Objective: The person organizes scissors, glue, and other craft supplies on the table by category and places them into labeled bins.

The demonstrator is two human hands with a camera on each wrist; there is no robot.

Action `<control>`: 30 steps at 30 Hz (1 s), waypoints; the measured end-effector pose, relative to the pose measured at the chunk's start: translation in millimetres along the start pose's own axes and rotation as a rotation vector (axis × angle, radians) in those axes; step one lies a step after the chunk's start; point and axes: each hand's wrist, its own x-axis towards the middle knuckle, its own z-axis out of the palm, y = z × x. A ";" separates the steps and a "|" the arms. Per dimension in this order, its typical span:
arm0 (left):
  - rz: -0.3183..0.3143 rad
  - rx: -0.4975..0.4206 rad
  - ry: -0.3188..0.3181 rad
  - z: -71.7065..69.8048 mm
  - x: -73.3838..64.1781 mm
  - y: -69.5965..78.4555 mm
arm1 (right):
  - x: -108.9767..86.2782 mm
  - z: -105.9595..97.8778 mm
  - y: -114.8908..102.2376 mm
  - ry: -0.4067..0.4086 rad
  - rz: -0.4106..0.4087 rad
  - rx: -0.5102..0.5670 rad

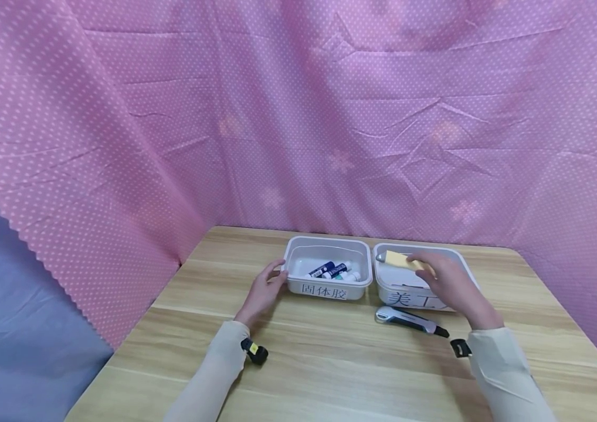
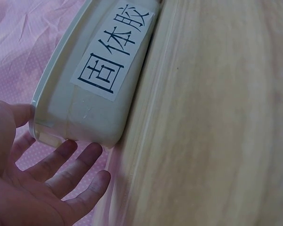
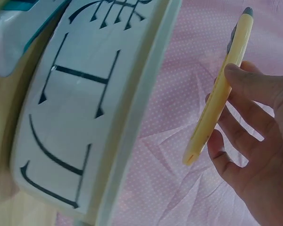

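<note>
My left hand (image 1: 264, 294) rests at the left end of a white plastic box (image 1: 292, 285). In the left wrist view its fingers are spread, extended and touch the box's corner and rim. Several glue sticks (image 1: 322, 269) lie inside that box. My right hand (image 1: 448, 283) holds a yellow utility knife (image 3: 220, 92) over a second white box (image 1: 383, 288), pinching it between thumb and fingers. On the table in front of this second box lies a grey-white and dark utility knife (image 1: 409, 320). The right hand hides part of the second box's inside.
Both boxes stand side by side near the back of the wooden table (image 1: 319, 369), with Chinese labels on their fronts. Pink dotted cloth (image 1: 298, 117) hangs behind and along both sides. Grey-blue fabric (image 1: 19, 328) shows at the lower left.
</note>
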 end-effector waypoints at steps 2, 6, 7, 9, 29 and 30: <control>-0.001 -0.004 -0.001 0.3 0.5 -0.8 | -1.7 1.0 4.2 -0.007 0.030 0.021; -0.001 0.005 0.001 0.3 0.2 -1.1 | -3.5 3.4 12.0 -0.020 0.089 0.056; -0.007 0.010 0.003 0.1 0.2 -0.9 | -3.8 3.7 13.5 -0.027 0.106 0.063; -0.013 0.016 0.007 -0.4 -0.3 -0.3 | -4.5 4.0 16.1 -0.042 0.138 0.075; -0.008 0.005 -0.005 -0.5 1.1 -0.5 | -12.6 10.8 33.6 -0.096 0.224 0.094; -0.007 0.006 -0.005 -0.3 1.3 -0.4 | -13.2 11.6 34.2 -0.097 0.226 0.093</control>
